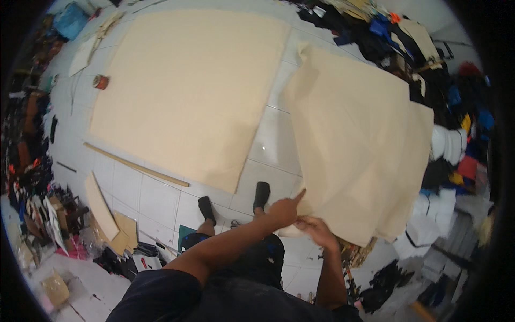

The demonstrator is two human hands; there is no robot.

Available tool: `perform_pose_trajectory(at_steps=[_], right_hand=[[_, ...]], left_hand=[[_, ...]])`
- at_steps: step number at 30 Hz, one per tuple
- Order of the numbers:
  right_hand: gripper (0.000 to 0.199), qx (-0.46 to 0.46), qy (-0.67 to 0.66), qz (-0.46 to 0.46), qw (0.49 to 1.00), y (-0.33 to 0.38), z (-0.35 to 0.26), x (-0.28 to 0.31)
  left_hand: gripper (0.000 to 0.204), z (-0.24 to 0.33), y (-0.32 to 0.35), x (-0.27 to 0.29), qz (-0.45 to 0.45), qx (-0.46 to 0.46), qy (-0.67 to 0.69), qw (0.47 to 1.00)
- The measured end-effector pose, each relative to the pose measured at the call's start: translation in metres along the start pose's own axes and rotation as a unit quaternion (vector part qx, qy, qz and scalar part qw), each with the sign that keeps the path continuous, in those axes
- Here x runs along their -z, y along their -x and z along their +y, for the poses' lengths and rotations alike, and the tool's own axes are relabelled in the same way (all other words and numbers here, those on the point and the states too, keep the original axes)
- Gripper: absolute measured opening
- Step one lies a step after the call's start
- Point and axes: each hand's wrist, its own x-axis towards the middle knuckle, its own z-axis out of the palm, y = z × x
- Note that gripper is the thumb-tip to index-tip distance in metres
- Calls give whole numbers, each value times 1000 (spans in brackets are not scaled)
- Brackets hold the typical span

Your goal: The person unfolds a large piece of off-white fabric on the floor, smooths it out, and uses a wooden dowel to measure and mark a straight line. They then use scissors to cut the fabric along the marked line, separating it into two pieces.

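Note:
A large cream sheet, which looks like fabric point(365, 145), hangs and spreads in soft folds to my right. At its near left corner my left hand point(284, 211) has its fingers curled at the edge, with one finger stretched out over the sheet. Just below it, my right hand point(320, 232) pinches the near edge of the same sheet. What lies under my curled left fingers is partly hidden. A second cream sheet point(188, 96) lies flat on the tiled floor ahead and to the left.
A long wooden strip point(137, 165) lies along the flat sheet's near edge. An orange-brown tin point(100, 81) stands at its left side. Scissors point(235, 223) lie between my feet. Dark cloth piles point(370, 43) and white bundles point(429, 214) line the right; board offcuts point(102, 206) lie left.

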Motion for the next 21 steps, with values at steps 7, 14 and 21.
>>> perform_pose_trajectory(at_steps=[7,14,21], right_hand=[[65,-164,354,208,897,-132,-22,104],[41,-179,-349,319,863,-154,19,167],[52,-95,236,547,798,-1,-9,341]], left_hand=[[77,53,-1,-8,-55,-99,-72,991],[69,-23,35,36,55,-86,60,993],[45,-281,180,49,369,216,273,862]])
